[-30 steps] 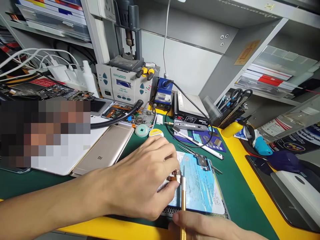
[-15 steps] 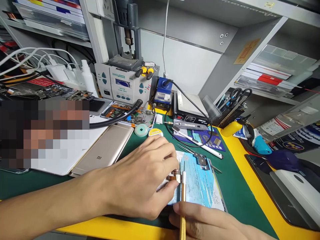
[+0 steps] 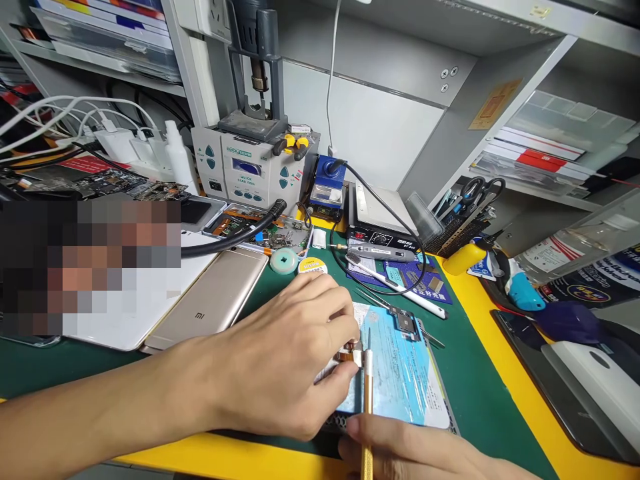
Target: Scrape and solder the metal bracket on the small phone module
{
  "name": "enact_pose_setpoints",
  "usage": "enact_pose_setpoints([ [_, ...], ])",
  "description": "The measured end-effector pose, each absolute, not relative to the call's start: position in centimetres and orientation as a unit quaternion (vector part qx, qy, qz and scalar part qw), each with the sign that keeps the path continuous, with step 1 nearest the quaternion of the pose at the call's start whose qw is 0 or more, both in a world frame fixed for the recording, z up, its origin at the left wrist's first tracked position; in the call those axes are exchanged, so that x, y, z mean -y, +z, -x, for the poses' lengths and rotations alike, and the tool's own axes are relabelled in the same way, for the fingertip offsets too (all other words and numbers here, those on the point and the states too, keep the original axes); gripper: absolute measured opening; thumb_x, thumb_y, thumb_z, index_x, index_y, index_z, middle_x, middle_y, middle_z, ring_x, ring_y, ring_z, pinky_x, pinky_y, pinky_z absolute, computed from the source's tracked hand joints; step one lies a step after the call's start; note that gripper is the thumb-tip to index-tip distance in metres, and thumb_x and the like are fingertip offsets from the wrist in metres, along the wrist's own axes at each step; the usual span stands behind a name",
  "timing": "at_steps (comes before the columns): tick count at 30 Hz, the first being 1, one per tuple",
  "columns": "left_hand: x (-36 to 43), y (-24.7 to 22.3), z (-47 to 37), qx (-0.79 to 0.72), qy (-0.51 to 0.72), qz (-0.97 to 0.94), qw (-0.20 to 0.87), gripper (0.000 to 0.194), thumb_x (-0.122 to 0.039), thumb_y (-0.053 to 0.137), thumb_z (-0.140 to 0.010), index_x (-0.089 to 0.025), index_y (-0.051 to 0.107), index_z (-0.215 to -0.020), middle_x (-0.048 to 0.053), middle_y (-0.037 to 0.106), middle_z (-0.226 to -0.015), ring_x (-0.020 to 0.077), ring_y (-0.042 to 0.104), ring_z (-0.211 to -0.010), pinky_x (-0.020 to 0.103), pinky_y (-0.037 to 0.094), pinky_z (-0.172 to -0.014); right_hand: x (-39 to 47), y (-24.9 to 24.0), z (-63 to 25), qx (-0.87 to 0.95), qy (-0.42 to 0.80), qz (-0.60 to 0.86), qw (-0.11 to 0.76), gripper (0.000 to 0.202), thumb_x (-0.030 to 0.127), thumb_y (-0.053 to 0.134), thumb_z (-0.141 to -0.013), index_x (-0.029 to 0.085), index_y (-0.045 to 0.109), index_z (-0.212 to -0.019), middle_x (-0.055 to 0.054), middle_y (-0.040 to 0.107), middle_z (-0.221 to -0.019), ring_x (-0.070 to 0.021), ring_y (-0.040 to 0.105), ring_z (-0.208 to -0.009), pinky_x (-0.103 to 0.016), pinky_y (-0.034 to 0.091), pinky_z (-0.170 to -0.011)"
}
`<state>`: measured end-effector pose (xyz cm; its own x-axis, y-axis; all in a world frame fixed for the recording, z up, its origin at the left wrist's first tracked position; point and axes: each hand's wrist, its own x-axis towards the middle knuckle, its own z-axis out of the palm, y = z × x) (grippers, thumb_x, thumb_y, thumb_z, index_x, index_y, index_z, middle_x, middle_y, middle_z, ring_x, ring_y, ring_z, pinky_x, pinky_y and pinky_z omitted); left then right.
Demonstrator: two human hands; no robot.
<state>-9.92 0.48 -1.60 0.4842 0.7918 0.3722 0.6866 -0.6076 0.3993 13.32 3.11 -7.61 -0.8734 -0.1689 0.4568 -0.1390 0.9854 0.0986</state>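
Observation:
My left hand [image 3: 295,353] pinches a small part with an orange-brown flex strip [image 3: 346,355] between thumb and fingers, over a blue and white sheet [image 3: 395,373]. At the bottom, my right hand [image 3: 400,443] holds a gold-handled craft knife [image 3: 368,393], its blade pointing away from me. The knife's tip is just right of the small part; whether they touch I cannot tell. A small black circuit piece [image 3: 405,323] lies with tweezers [image 3: 373,299] at the sheet's upper right. The fingers of my left hand hide much of the small part.
Left of my hands lie a gold phone back [image 3: 207,300] and a white panel [image 3: 130,307]. Behind stand a hot-air station [image 3: 245,167] and a heating plate [image 3: 383,213]. A toothbrush [image 3: 400,287] crosses the green mat [image 3: 480,373]. A dark phone [image 3: 540,380] is at the right.
The knife and my right hand have shifted slightly toward me, uncovering a little of the dark mesh edge below the sheet. My left hand keeps its pinch.

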Motion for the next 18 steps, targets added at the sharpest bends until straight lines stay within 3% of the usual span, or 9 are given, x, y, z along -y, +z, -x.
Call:
enact_pose_setpoints([
  [3, -0.4, -1.6, 9.9, -0.431, 0.269, -0.856, 0.094, 0.011, -0.02, 0.058, -0.093, -0.016, 0.066, -0.087, 0.006, 0.059, -0.094, 0.0241, 0.05, -0.094, 0.044, 0.04, -0.092, -3.8, -8.7, -12.8, 0.964, -0.031, -0.102, 0.245, 0.009, 0.029, 0.073, -0.098, 0.021, 0.076, -0.101, 0.001, 0.079, -0.095, -0.0124, 0.076, -0.084, -0.026, 0.065, -0.09],
  [6, -0.5, -1.6, 9.9, -0.432, 0.267, -0.856, 0.092, 0.011, -0.02, 0.058, -0.093, -0.016, 0.066, -0.086, 0.006, 0.059, -0.094, 0.0242, 0.05, -0.094, 0.044, 0.04, -0.093, -4.1, -8.8, -12.9, 0.963, -0.036, -0.103, 0.246, 0.007, 0.027, 0.083, -0.088, 0.026, 0.078, -0.092, 0.007, 0.077, -0.076, -0.0106, 0.079, -0.085, -0.012, 0.056, -0.103],
  [14, -0.4, -1.7, 10.0, -0.431, 0.267, -0.857, 0.093, 0.011, -0.02, 0.058, -0.093, -0.017, 0.066, -0.087, 0.007, 0.06, -0.095, 0.0242, 0.051, -0.094, 0.043, 0.04, -0.092, -4.0, -7.9, -13.3, 0.962, -0.032, -0.106, 0.25, 0.008, 0.02, 0.083, -0.088, 0.023, 0.077, -0.093, 0.007, 0.081, -0.08, -0.0098, 0.081, -0.09, -0.014, 0.046, -0.113],
  [18, -0.4, -1.6, 10.0, -0.431, 0.269, -0.857, 0.093, 0.009, -0.02, 0.059, -0.092, -0.017, 0.066, -0.087, 0.007, 0.06, -0.094, 0.0247, 0.051, -0.095, 0.043, 0.041, -0.093, -4.0, -7.2, -13.3, 0.967, -0.023, -0.078, 0.241, 0.008, 0.021, 0.08, -0.091, 0.023, 0.077, -0.098, 0.006, 0.082, -0.084, -0.0127, 0.082, -0.087, -0.022, 0.051, -0.112],
])
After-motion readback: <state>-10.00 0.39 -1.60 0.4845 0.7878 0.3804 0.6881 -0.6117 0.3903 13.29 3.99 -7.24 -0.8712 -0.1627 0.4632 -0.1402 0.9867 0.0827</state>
